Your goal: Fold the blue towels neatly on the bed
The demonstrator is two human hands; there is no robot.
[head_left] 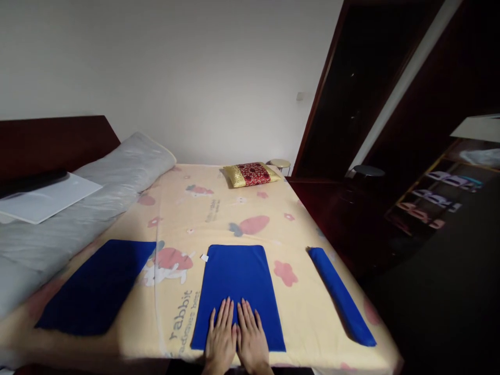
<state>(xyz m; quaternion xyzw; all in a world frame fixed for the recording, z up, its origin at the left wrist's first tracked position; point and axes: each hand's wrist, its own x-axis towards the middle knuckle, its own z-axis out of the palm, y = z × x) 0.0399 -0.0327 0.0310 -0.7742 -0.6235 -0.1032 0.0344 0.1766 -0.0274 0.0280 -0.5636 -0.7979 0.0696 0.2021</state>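
Note:
A blue cloth (237,271) lies flat in front of me on the bed, with a small white tag (204,258) at its left edge. My left hand (222,333) rests palm down on its near part, fingers stretched out. Beside it, my right hand (250,333) lies flat on the same cloth, fingers extended and thumb close to the left one. To the left is a second flat blue cloth (97,286), partly in shadow. On the right, a blue cloth roll (341,294) lies lengthwise near the bed's edge.
The bed carries a patterned sheet (250,208). A gold and red pillow (253,174) sits at the far end. Along the left runs a grey covered bundle (117,172) with a white board (50,195) on it. Stools (368,171) and a shoe rack (437,187) stand right.

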